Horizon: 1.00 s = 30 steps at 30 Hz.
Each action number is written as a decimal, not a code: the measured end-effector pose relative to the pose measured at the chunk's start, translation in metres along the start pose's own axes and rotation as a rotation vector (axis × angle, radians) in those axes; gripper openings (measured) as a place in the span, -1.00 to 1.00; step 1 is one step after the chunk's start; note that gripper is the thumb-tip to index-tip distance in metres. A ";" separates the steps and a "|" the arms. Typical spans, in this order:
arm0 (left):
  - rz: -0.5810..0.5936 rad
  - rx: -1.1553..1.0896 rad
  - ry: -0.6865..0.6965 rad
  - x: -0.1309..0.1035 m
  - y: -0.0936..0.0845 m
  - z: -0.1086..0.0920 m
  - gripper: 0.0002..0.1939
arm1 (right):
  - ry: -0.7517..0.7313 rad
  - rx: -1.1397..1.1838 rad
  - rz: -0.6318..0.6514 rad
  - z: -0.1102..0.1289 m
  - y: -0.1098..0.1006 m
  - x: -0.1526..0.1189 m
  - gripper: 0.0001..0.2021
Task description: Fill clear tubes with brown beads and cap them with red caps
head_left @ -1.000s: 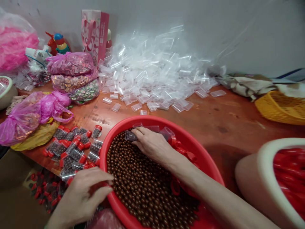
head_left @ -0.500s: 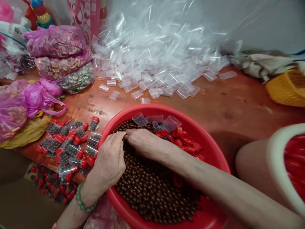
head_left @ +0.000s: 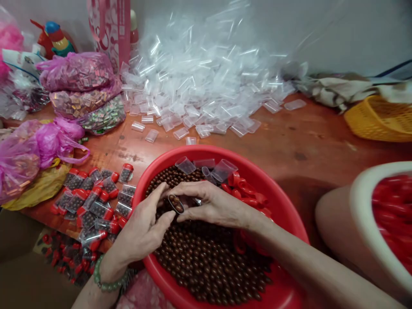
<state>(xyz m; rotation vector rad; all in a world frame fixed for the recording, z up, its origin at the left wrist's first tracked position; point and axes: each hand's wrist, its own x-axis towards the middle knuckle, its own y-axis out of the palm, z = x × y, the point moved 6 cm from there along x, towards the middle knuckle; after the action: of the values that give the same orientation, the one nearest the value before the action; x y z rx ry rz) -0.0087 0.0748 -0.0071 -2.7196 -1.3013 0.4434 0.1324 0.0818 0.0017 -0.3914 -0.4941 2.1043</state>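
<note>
A small clear plastic tube is pinched between the thumb and fingers of my right hand. Brown balls fill its oval mouth, which faces left towards me. My left hand, with a green bead bracelet on the wrist, is open beside that mouth, thumb and fingers apart; some fingertips are hidden. Below both hands, glossy brown balls lie in a red basin. Clear empty tubes and red caps rest at the basin's far right side.
Filled, red-capped tubes lie left of the basin, more below the table edge. Behind is a heap of clear tubes. Pink bags stand back left. A pale bucket of red caps and a yellow basket are right.
Both hands have lifted from the balls and turned. The tube's filled mouth now shows in my right hand, and my left fingers have spread apart.
</note>
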 end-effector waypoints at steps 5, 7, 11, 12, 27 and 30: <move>0.042 0.112 0.054 0.010 0.008 -0.012 -0.48 | -0.066 -0.014 -0.063 0.020 -0.007 -0.017 -0.86; 0.045 0.166 0.124 0.011 0.011 -0.018 -0.59 | -0.081 -0.075 -0.075 0.026 -0.008 -0.024 -0.86; 0.019 0.163 0.168 0.009 0.013 -0.022 -0.72 | 0.003 -0.105 -0.108 0.024 -0.020 -0.047 -0.81; 0.007 0.126 0.147 0.008 0.013 -0.022 -0.75 | 0.047 -0.088 -0.148 0.019 -0.028 -0.054 -0.79; 0.066 -0.045 0.106 0.004 0.024 -0.024 -0.84 | 0.597 -0.863 -0.133 -0.024 -0.008 -0.080 -0.83; 0.044 -0.021 0.078 0.006 0.023 -0.019 -0.85 | 0.719 -0.869 -0.177 -0.028 -0.004 -0.076 -0.81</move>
<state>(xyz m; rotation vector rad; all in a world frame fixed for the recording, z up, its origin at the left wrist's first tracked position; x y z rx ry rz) 0.0180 0.0652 0.0051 -2.7575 -1.2361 0.3259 0.1889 0.0257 -0.0142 -1.4644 -0.9305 1.3393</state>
